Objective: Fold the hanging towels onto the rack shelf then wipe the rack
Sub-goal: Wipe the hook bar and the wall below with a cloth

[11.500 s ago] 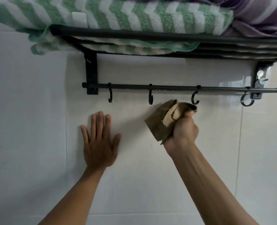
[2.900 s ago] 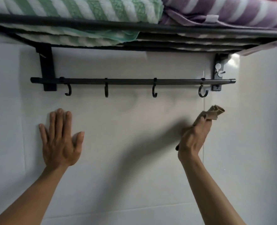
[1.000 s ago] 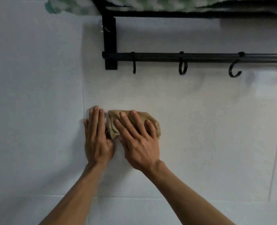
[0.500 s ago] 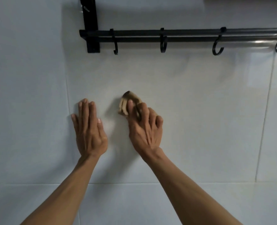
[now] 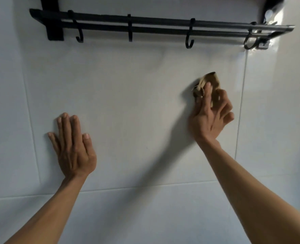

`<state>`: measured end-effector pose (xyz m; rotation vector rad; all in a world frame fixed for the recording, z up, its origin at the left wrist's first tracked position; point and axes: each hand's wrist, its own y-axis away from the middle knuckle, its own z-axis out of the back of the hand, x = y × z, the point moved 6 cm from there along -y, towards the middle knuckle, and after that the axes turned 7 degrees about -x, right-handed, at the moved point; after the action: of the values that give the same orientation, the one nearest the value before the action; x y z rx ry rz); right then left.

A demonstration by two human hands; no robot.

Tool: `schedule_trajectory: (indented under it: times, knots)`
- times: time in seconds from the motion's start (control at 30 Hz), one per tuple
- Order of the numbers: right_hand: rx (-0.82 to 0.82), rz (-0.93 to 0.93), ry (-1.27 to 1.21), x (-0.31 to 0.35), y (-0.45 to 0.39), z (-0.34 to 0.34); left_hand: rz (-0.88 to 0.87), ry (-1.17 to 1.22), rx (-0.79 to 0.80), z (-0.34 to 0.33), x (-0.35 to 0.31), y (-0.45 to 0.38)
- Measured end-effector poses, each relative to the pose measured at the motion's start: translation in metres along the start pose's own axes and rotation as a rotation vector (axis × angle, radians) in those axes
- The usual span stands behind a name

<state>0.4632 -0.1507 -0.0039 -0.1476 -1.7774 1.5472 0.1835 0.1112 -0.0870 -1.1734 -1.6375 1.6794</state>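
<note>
The black rack's lower rail (image 5: 159, 23) runs across the top of the view, with several hooks (image 5: 189, 43) hanging from it. The shelf and towels are out of frame. My right hand (image 5: 211, 117) grips a bunched tan cloth (image 5: 211, 83) against the white tiled wall, well below the rail and towards its right end. My left hand (image 5: 73, 147) rests flat on the wall at the lower left, fingers straight, holding nothing.
The left bracket (image 5: 53, 22) fixes the rail to the white tiled wall (image 5: 137, 103). A metal fitting (image 5: 267, 14) sits at the rail's right end. A vertical grout line (image 5: 241, 103) runs just right of my right hand.
My right hand has slid the cloth to the right along the wall, away from my left hand. The left hand stays flat on the wall. The view has shifted to show the rail's right end.
</note>
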Motion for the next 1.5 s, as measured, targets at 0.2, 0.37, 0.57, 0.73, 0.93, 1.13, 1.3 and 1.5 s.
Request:
schedule_trajectory:
  times: [0.2,0.37,0.57,0.73,0.93,1.13,1.3,1.5]
  knots:
    - [0.005,-0.107,-0.035,-0.069,0.012,0.004,-0.007,-0.003,-0.021,0.0,-0.001,0.008]
    - [-0.078,-0.198,-0.09,-0.086,0.061,0.004,-0.033,0.015,-0.042,0.0,0.003,0.01]
    - [-0.073,-0.309,-0.093,-0.079,0.102,0.001,-0.096,0.022,-0.047,0.004,0.017,0.016]
    - [-0.077,-0.413,-0.085,-0.046,0.122,-0.006,-0.114,0.022,-0.054,0.009,0.026,0.018]
    - [-0.045,-0.389,-0.118,0.028,0.167,-0.012,-0.155,0.042,-0.042,0.016,0.047,0.016]
    - [0.0,-0.37,-0.171,0.102,0.211,-0.019,-0.164,0.083,-0.058,0.016,0.054,0.015]
    - [0.068,-0.29,-0.246,0.16,0.248,-0.018,-0.18,0.115,-0.074,0.018,0.061,0.014]
    - [0.138,-0.16,-0.387,0.206,0.276,-0.013,-0.159,0.214,-0.04,0.021,0.065,0.012]
